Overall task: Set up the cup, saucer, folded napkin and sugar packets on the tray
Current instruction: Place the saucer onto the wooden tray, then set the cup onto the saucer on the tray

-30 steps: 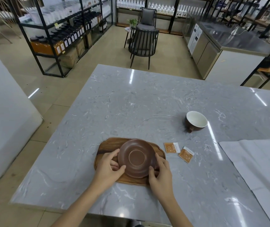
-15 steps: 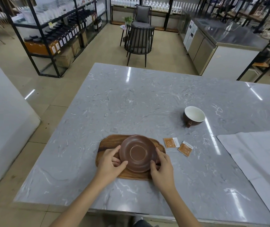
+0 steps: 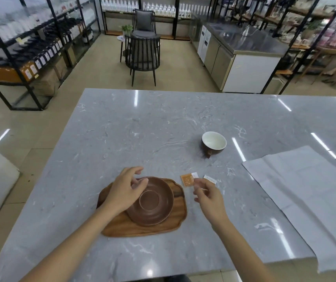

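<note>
Tray (image 3: 122, 228) of dark wood lies at the near left of the grey marbled surface (image 3: 142, 129), with the brown saucer (image 3: 149, 201) already set on it, slightly toward its right half. Left hand (image 3: 125, 190) hovers over the saucer's left rim, fingers loosely spread and gripping nothing. Just right of the tray lie two orange sugar packets (image 3: 187, 180), one partly hidden by the right hand (image 3: 208, 197), whose fingers are curled together above it; whether they touch it I cannot tell. Farther back and to the right the cup (image 3: 214, 143) stands upright, well apart from the tray. At the far right a white napkin (image 3: 305, 192) lies spread flat, not yet folded. Judging by this, the saucer step looks done, and the next move calls for either pinching up the thin packets or bringing the cup onto the saucer's ring.
</note>
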